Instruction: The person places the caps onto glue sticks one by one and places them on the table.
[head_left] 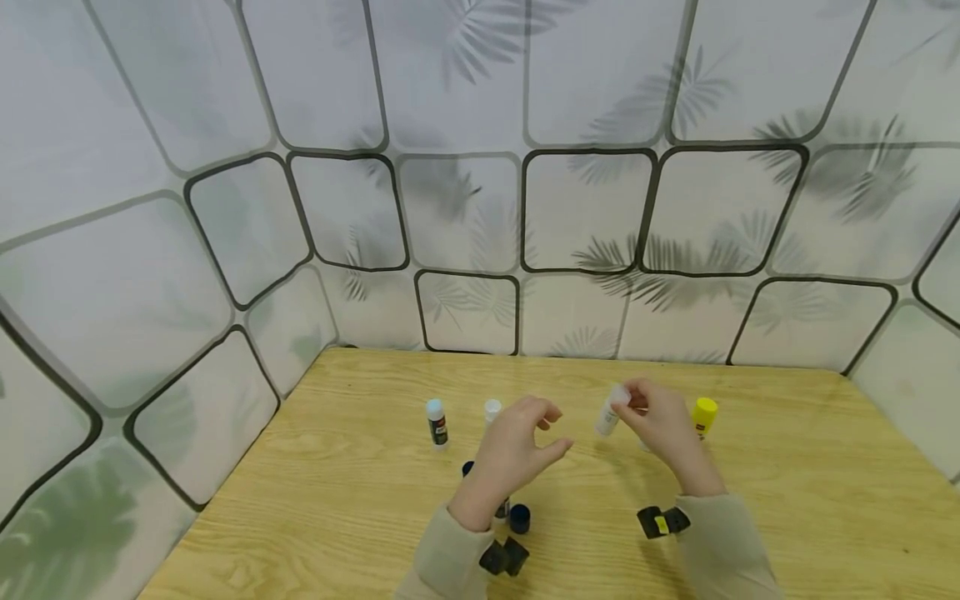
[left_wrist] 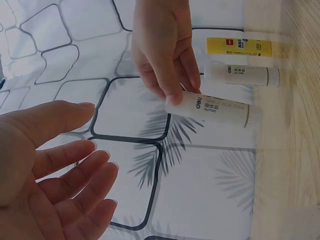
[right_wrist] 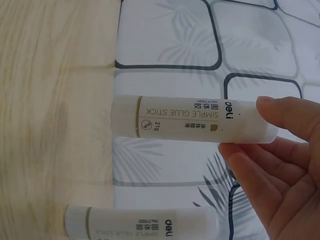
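Observation:
My right hand (head_left: 662,423) pinches a white glue stick (right_wrist: 175,119) by its capped end between thumb and fingers. In the head view this glue stick (head_left: 607,418) tilts slightly, its base close to the wooden table. My left hand (head_left: 513,448) hovers to its left, fingers loosely bent and thumb apart, with nothing in it. The left wrist view shows the same hand (left_wrist: 65,170) palm up and bare. A second white glue stick (left_wrist: 245,75) stands beside the held one, mostly behind my right hand in the head view. Beyond it is a yellow glue stick (head_left: 703,417).
A dark-labelled stick with a light blue cap (head_left: 437,423) stands on the wooden table (head_left: 337,500) at left. A white-capped stick (head_left: 492,410) is partly behind my left hand. Near my left wrist are a dark blue cap (head_left: 519,518) and other partly hidden sticks. A patterned curtain (head_left: 465,208) borders the table.

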